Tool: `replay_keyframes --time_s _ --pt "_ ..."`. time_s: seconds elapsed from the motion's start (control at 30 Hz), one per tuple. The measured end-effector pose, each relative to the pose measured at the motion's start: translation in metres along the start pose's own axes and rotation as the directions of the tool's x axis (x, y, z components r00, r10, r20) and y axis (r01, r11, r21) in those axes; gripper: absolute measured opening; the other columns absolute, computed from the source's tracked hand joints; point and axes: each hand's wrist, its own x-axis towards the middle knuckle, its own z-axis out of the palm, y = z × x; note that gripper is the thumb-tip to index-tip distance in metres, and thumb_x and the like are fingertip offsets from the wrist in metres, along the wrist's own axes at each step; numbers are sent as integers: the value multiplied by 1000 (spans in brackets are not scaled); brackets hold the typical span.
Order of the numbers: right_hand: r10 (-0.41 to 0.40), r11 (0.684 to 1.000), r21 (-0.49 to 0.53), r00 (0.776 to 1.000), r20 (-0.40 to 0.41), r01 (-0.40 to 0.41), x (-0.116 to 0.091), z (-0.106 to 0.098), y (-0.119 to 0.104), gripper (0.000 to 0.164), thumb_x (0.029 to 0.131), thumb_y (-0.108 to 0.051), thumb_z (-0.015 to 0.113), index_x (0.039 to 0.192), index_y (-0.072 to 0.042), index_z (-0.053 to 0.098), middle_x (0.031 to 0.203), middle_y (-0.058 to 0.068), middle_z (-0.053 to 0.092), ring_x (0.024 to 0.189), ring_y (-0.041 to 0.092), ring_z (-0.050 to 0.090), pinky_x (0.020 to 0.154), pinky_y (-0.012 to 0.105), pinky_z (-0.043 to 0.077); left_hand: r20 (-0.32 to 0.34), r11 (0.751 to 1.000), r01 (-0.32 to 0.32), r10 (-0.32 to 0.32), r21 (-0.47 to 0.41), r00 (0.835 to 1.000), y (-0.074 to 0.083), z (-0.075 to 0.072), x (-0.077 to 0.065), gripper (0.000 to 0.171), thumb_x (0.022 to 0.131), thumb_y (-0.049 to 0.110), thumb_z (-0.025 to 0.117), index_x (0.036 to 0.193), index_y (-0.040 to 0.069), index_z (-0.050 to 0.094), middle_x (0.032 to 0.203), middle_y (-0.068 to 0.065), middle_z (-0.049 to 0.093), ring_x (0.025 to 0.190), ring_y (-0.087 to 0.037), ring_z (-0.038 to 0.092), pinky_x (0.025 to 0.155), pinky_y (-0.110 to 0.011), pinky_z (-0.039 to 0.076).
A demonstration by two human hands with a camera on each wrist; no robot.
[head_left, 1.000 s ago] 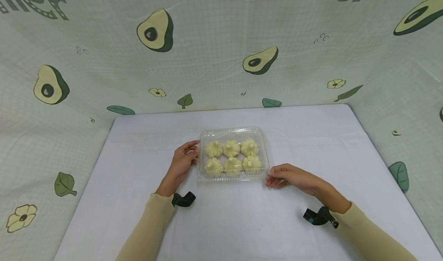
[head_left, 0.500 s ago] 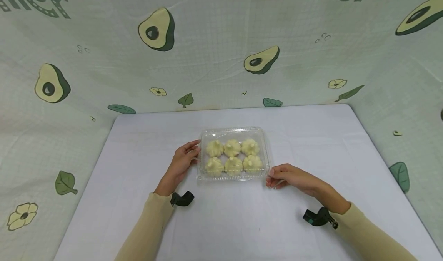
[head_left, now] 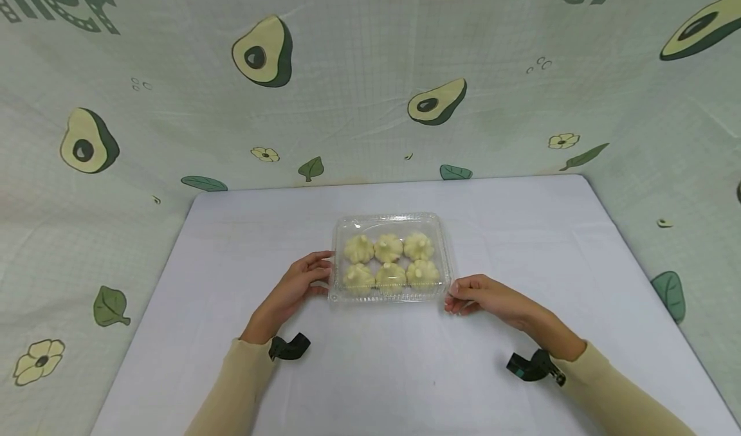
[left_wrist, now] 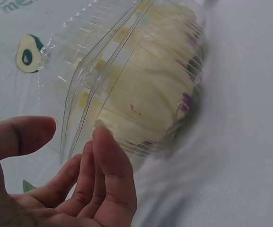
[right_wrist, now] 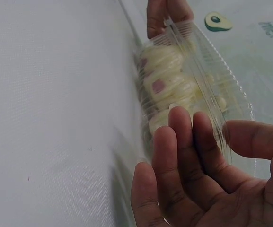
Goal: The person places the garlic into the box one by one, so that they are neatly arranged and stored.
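Note:
A clear plastic clamshell container point(head_left: 382, 220) lies on the table, its lid down. Two rows of pale garlic bulbs point(head_left: 388, 247) show through it; purple marks appear on some in the wrist views. My left hand point(head_left: 298, 283) is at the container's left side. Its fingers point(left_wrist: 111, 161) extend beside the wall, while the thumb stands apart from the rim; whether the fingertips touch cannot be told. At the front right corner my right hand point(head_left: 483, 294) pinches the rim between thumb and index finger point(right_wrist: 205, 130). Its other fingers lie loosely bent below the rim.
A white cloth covers the table point(head_left: 370, 372). Behind and at the sides hangs a pale curtain point(head_left: 359, 101) printed with avocados and leaves. Black wrist cameras sit on the left point(head_left: 289, 346) and right point(head_left: 531, 365) wrists.
My left hand has slid toward the front along the container's left side, with its forearm drawn back and left. The right hand and the container stay in place.

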Motion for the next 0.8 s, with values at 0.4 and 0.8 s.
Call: replay_keyframes --time_s 0.4,0.8 --pt "4 1000 -2 1000 -18 -4 -1 2 -1 36 112 -18 52 113 15 67 104 9 74 95 20 69 89 32 58 218 996 17 -36 86 975 -7 -10 -20 27 108 16 59 127 -2 53 103 -5 62 90 -19 68 75 -32 60" --pt "5 1000 -2 1000 -27 -5 -1 2 -1 36 113 -18 52 113 15 67 104 8 74 95 20 69 89 31 58 331 981 24 -89 194 940 -10 -4 -21 26 109 23 60 111 -1 70 117 -15 72 85 -21 70 72 -32 61"
